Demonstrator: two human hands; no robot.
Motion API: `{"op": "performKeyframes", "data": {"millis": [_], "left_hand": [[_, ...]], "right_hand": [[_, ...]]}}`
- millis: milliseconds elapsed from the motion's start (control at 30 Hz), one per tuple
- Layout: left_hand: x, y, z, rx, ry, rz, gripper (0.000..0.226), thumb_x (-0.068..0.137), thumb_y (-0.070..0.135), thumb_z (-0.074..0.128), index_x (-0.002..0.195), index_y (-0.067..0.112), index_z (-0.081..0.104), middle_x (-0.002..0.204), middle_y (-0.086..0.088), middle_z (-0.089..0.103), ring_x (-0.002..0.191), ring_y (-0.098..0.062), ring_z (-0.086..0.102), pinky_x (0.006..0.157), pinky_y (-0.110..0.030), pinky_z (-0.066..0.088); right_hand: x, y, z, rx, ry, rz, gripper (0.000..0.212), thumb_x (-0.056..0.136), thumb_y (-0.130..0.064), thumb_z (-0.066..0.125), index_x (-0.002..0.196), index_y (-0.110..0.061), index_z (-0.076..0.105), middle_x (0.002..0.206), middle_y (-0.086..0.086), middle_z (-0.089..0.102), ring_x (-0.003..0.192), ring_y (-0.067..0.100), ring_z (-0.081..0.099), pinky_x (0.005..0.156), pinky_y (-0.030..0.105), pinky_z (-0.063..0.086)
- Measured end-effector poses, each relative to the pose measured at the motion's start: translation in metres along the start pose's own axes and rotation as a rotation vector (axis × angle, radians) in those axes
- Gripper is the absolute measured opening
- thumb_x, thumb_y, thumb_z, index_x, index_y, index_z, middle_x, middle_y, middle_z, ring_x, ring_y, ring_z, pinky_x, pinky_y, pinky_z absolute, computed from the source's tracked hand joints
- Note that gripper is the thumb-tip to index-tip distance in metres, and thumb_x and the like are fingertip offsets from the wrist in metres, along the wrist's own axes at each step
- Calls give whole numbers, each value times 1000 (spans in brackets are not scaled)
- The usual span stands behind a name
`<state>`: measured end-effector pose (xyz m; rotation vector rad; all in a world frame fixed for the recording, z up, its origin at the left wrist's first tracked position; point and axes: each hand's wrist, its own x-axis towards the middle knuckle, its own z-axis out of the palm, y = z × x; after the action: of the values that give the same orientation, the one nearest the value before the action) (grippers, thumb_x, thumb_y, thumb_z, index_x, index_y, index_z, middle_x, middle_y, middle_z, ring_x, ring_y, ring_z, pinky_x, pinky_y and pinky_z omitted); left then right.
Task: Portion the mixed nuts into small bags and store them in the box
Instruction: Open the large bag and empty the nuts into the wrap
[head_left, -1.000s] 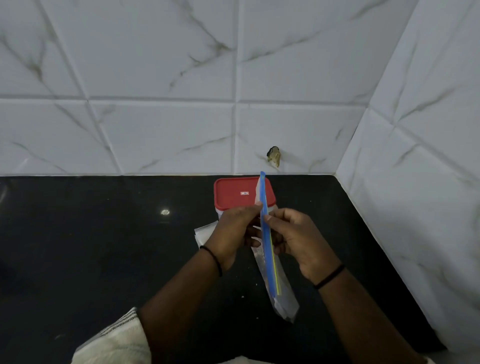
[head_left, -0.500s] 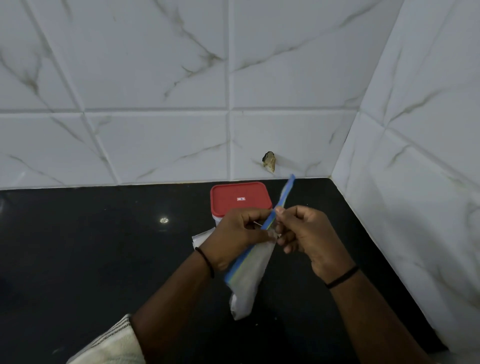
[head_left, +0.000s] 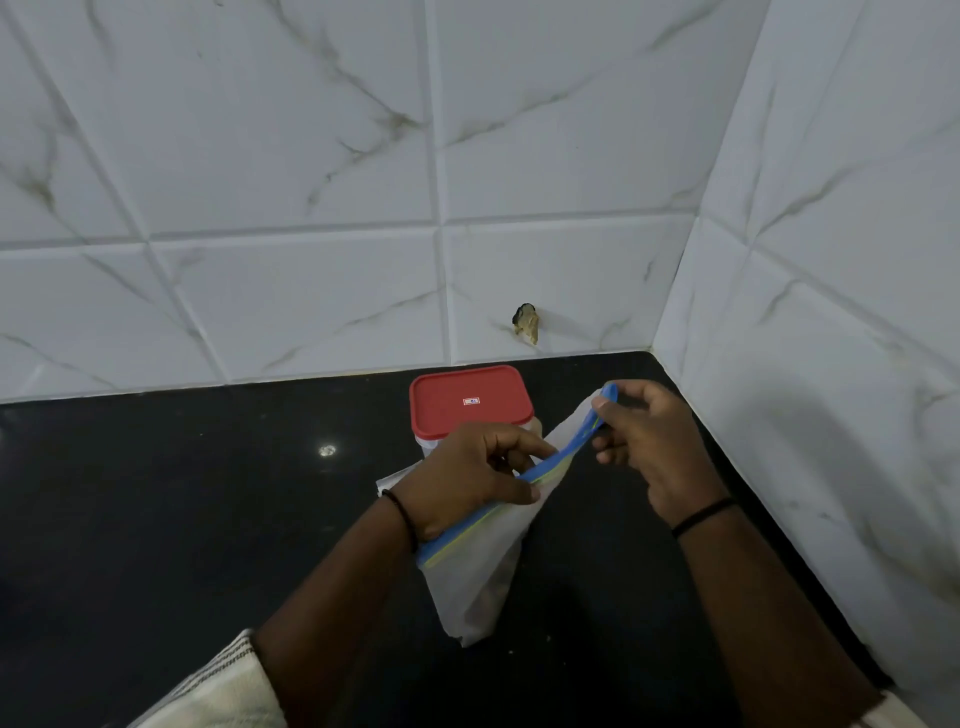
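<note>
Clear bag (head_left: 480, 566) with blue zip strip held above black counter (head_left: 156, 519), just in front of box (head_left: 470, 408); zip pinched mid-length by left hand (head_left: 467, 475), far end pinched by right hand (head_left: 644, 441); box closed by red lid, more bags (head_left: 392, 480) lying beside box

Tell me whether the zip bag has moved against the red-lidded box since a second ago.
Yes. The zip bag has swung from upright to slanted; its blue strip's top now lies right of the red-lidded box.

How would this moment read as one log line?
left hand: grips zip bag | right hand: pinches blue zip strip | red-lidded box: closed, behind
</note>
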<state>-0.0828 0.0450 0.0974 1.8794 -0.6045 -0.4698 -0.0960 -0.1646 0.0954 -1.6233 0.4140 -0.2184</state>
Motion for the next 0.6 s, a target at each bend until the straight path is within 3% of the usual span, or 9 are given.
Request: {"op": "performKeyframes", "data": {"millis": [67, 167, 400, 500, 600], "left_hand": [[1, 4, -1, -56, 2, -42, 29, 85, 11, 72, 112, 21, 69, 84, -1, 64, 70, -12, 59, 66, -21, 52], [3, 9, 1, -56, -40, -107, 23, 93, 24, 64, 115, 17, 65, 83, -2, 66, 61, -9, 57, 52, -20, 47], [12, 15, 19, 234, 10, -104, 6, 93, 16, 61, 89, 13, 63, 72, 7, 62, 50, 0, 57, 50, -12, 43], [17, 14, 15, 510, 140, -48, 17, 92, 14, 56, 77, 21, 58, 73, 7, 57, 64, -9, 53, 57, -17, 37], [21, 12, 8, 591, 305, -10, 15, 96, 15, 45, 87, 19, 56, 83, -2, 62, 72, -17, 54, 61, -26, 40]], "right_hand": [[0, -2, -2, 91, -16, 34, 20, 94, -14, 66, 112, -11, 60, 81, 13, 69, 56, 16, 63, 50, 29, 53], [-3, -4, -1, 128, -31, 17, 12, 96, -16, 63, 107, -13, 61, 82, 13, 69, 57, 16, 66, 50, 27, 52], [-9, -5, 3, 3, -34, -113, 9, 97, -13, 61, 106, -11, 60, 83, 10, 72, 58, 12, 69, 47, 23, 53], [-9, -6, -5, -75, -60, -146, 13, 96, -13, 62, 109, -13, 63, 83, 8, 73, 60, 12, 70, 47, 25, 53], [-9, -13, -18, -293, -34, -175, 11, 93, -14, 66, 103, -16, 68, 77, 2, 73, 55, 12, 68, 46, 24, 52]]}}
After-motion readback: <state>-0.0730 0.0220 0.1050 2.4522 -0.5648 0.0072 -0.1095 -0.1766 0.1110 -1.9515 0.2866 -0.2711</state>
